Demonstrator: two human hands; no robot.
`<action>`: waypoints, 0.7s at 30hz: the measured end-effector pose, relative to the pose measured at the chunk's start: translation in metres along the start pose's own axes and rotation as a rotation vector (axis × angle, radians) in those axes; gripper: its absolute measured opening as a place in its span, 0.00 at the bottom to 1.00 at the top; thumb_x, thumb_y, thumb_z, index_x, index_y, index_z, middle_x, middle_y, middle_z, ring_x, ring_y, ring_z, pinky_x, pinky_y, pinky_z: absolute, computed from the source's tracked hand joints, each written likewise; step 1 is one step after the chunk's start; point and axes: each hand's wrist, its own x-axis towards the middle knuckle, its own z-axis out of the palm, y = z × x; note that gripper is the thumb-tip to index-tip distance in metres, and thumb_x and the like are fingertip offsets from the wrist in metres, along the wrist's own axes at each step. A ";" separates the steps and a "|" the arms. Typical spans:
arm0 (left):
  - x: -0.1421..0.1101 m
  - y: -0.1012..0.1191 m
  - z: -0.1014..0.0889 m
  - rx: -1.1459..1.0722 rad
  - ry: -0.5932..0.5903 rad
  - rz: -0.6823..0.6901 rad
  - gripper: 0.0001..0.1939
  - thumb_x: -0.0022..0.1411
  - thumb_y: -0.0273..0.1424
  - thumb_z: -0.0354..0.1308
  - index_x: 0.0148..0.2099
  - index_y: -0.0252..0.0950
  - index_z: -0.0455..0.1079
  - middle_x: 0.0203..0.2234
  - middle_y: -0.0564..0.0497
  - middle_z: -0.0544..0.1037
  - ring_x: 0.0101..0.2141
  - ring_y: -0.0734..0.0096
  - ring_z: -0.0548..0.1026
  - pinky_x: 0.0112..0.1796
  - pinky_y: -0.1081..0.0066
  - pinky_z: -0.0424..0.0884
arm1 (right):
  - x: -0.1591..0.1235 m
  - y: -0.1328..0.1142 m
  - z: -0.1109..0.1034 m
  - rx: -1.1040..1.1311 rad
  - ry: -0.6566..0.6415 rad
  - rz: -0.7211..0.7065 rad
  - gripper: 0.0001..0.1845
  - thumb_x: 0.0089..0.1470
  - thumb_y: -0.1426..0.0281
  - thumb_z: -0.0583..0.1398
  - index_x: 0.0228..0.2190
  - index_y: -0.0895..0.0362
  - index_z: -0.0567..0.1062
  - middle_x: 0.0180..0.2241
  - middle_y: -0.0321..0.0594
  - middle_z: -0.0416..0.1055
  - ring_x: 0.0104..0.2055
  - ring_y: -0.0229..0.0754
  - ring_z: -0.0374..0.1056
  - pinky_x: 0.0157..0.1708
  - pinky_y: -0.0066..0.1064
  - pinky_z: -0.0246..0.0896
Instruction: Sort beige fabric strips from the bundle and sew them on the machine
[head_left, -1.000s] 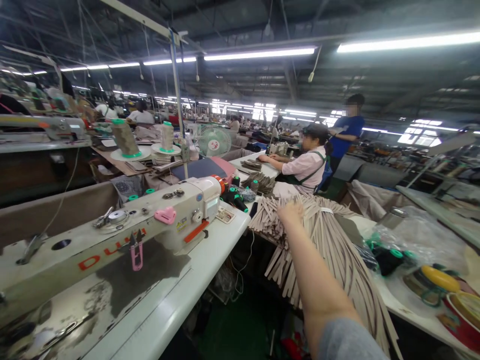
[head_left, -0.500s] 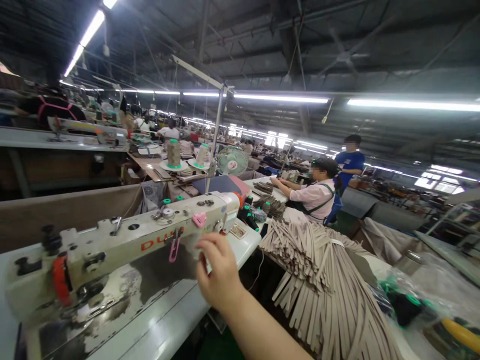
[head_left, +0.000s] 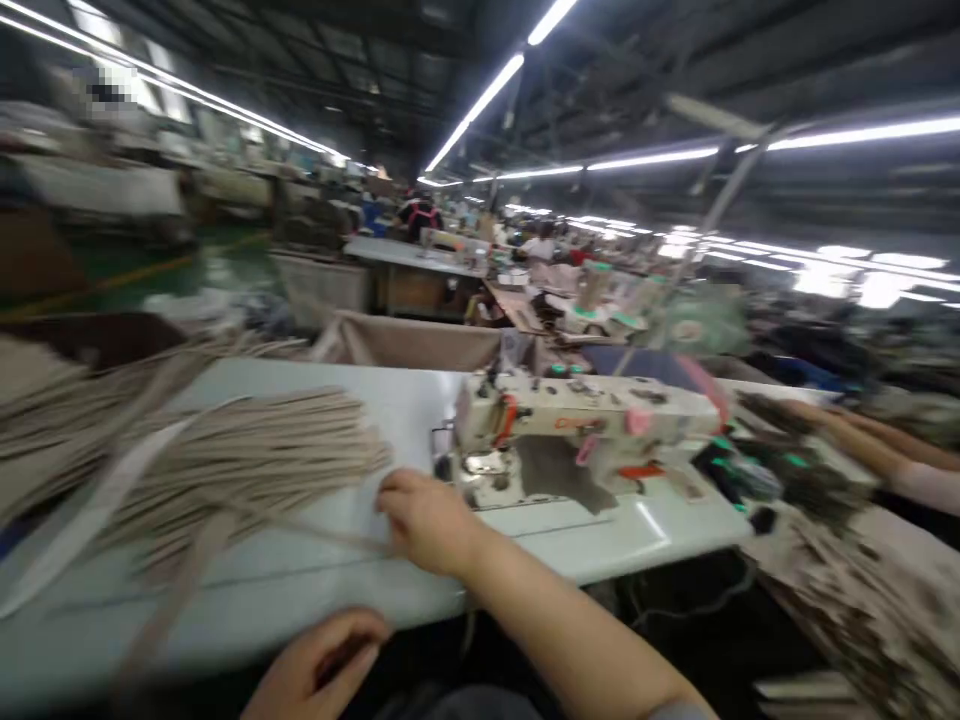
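My right hand (head_left: 431,525) is over the white sewing table (head_left: 300,590), left of the sewing machine (head_left: 592,405). Its fingers are curled together, and what they hold, if anything, is hidden. A thin beige strip (head_left: 322,532) runs from the left up to this hand; I cannot tell whether the fingers grip it. My left hand (head_left: 322,665) is low at the table's front edge, with a gap between its bent thumb and fingers and nothing visible in it. Left of both hands lies a bundle of beige fabric strips (head_left: 262,455), with a pale band (head_left: 127,490) across it.
A cloth-lined bin (head_left: 420,342) stands behind the table. Thread cones (head_left: 592,290) and a blurred fan (head_left: 701,320) are farther back. On the right, a co-worker's arms (head_left: 877,440) reach over dark strips. More beige strips (head_left: 862,600) lie at lower right.
The view has swung left, bringing the strip bundle and my left hand into sight. My right hand has gone from the machine's right end to the table left of it.
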 end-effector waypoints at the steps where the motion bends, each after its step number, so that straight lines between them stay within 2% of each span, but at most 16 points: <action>1: -0.014 -0.002 -0.013 -0.013 -0.015 -0.027 0.12 0.65 0.39 0.57 0.40 0.39 0.77 0.36 0.51 0.80 0.40 0.63 0.77 0.45 0.68 0.73 | 0.011 0.004 0.005 0.042 0.008 0.008 0.16 0.52 0.80 0.57 0.41 0.57 0.76 0.46 0.43 0.73 0.49 0.43 0.70 0.53 0.32 0.66; 3: -0.030 -0.001 -0.031 -0.036 0.045 -0.036 0.12 0.65 0.37 0.56 0.42 0.37 0.77 0.37 0.49 0.81 0.40 0.63 0.77 0.44 0.68 0.72 | 0.032 0.013 0.018 0.092 0.023 0.017 0.20 0.52 0.81 0.58 0.47 0.59 0.74 0.49 0.48 0.71 0.53 0.46 0.68 0.57 0.38 0.63; 5: -0.035 -0.001 -0.043 -0.044 0.115 -0.036 0.11 0.64 0.35 0.56 0.42 0.35 0.76 0.37 0.47 0.80 0.40 0.64 0.76 0.44 0.68 0.72 | 0.051 0.020 0.032 0.113 0.014 -0.003 0.25 0.53 0.74 0.64 0.53 0.60 0.71 0.54 0.52 0.68 0.57 0.51 0.65 0.61 0.45 0.60; 9: -0.036 -0.007 -0.052 -0.120 0.243 0.004 0.07 0.63 0.31 0.57 0.40 0.34 0.75 0.40 0.44 0.79 0.43 0.63 0.76 0.46 0.67 0.71 | 0.079 0.020 0.050 0.086 -0.026 -0.058 0.38 0.51 0.61 0.69 0.58 0.62 0.66 0.58 0.57 0.65 0.61 0.56 0.60 0.62 0.50 0.57; 12: -0.033 -0.016 -0.051 -0.192 0.312 0.043 0.06 0.62 0.28 0.57 0.39 0.34 0.74 0.45 0.42 0.76 0.45 0.63 0.76 0.48 0.66 0.71 | 0.096 0.012 0.057 0.022 0.001 0.010 0.33 0.57 0.60 0.65 0.59 0.61 0.66 0.57 0.56 0.66 0.60 0.55 0.61 0.62 0.50 0.56; 16: -0.024 -0.022 -0.050 -0.251 0.363 0.057 0.09 0.60 0.24 0.55 0.44 0.34 0.70 0.44 0.42 0.75 0.42 0.64 0.78 0.45 0.65 0.74 | 0.111 0.004 0.066 -0.109 -0.060 -0.004 0.28 0.57 0.70 0.63 0.59 0.61 0.67 0.56 0.53 0.67 0.58 0.54 0.61 0.60 0.45 0.57; 18: -0.018 -0.021 -0.052 -0.108 0.395 0.120 0.13 0.61 0.22 0.54 0.47 0.35 0.70 0.47 0.42 0.74 0.46 0.63 0.76 0.48 0.63 0.74 | 0.112 0.002 0.069 -0.161 -0.111 -0.021 0.25 0.58 0.74 0.60 0.57 0.60 0.68 0.54 0.52 0.69 0.55 0.53 0.63 0.58 0.43 0.58; 21: -0.004 -0.016 -0.058 0.322 0.398 0.250 0.21 0.62 0.19 0.52 0.56 0.37 0.69 0.56 0.42 0.70 0.58 0.61 0.68 0.60 0.59 0.65 | 0.111 0.001 0.068 -0.175 -0.169 -0.026 0.18 0.61 0.76 0.57 0.52 0.57 0.72 0.48 0.48 0.71 0.52 0.50 0.65 0.53 0.38 0.60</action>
